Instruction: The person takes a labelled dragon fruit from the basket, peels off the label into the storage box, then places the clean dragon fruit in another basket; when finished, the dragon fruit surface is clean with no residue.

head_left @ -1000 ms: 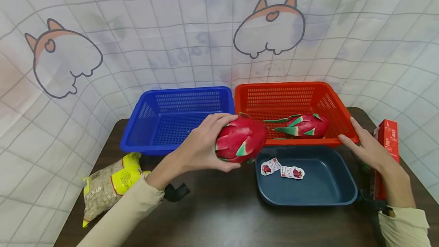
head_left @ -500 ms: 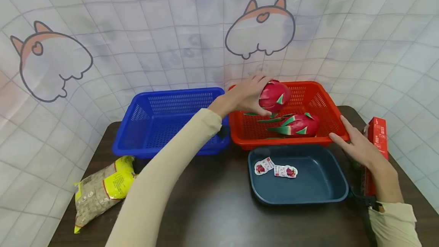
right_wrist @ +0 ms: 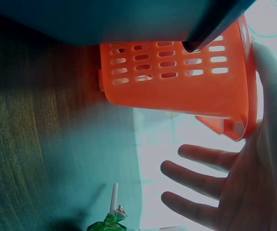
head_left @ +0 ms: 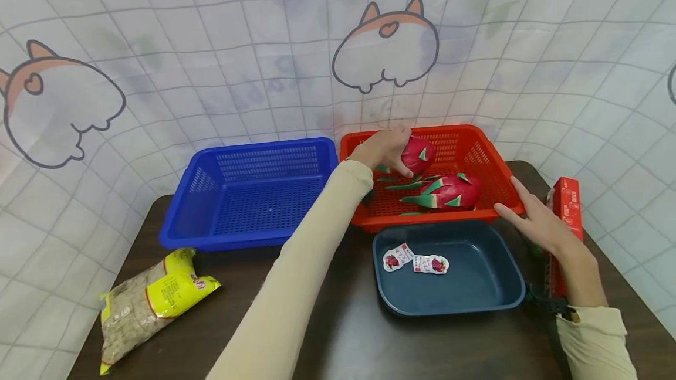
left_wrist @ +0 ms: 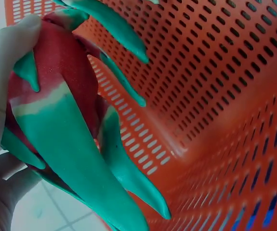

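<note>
In the head view my left hand [head_left: 384, 149] grips a red dragon fruit [head_left: 419, 155] with green scales, low inside the back part of the red basket [head_left: 449, 216]. The left wrist view has the fruit [left_wrist: 61, 72] close up, its long green leaf tips hanging toward the perforated basket wall, fingers curled around its far side. A second dragon fruit [head_left: 455, 191] lies on the basket floor nearer the front. At the basket's front right corner, my right hand [head_left: 541, 224] touches the rim with thumb and forefinger; its other fingers [right_wrist: 196, 168] extend straight past the outside.
A blue basket [head_left: 248, 244] stands left of the red one. In front is a dark blue tray [head_left: 470, 292] with two dragon fruit tags [head_left: 430, 264]. A yellow-labelled bag [head_left: 142, 304] lies left, a red box [head_left: 569, 207] right. A green-wrapped lollipop [right_wrist: 108, 224] shows near the right hand.
My left hand has carried the dragon fruit from in front of the baskets, right and back, then down into the red basket. The right hand stays at the corner. The head view has turned right.
</note>
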The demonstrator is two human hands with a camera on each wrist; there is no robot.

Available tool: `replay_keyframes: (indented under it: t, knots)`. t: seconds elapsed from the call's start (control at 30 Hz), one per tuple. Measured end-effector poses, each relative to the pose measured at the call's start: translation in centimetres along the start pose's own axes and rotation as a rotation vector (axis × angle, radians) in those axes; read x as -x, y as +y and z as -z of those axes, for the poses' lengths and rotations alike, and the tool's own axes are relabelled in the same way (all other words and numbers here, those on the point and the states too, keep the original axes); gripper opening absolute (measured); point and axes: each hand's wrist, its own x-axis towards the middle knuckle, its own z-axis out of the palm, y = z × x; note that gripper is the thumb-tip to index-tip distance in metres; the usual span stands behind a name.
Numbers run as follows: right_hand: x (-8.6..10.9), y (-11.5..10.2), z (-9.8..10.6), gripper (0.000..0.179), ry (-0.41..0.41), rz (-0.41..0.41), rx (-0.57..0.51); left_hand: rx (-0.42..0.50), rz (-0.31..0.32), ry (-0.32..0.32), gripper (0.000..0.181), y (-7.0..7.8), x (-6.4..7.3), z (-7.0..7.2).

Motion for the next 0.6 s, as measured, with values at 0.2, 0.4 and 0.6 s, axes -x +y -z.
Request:
replay_keyframes:
  t: [0.2,0.4,0.6]
  knots:
    - [0.2,0.0,0.0,0.092,0.003,0.000,-0.004,-0.120,0.022,0.003,0.079,0.8,-0.7,-1.1]
    - [0.4,0.2,0.0,0.092,0.004,-0.007,-0.002,-0.237,0.058,0.024,0.080,1.7,-1.2,-1.6]
    - [0.1,0.0,-0.5,0.093,-0.008,-0.006,-0.022,-0.206,0.111,-0.039,0.069,2.3,-1.0,-2.3]
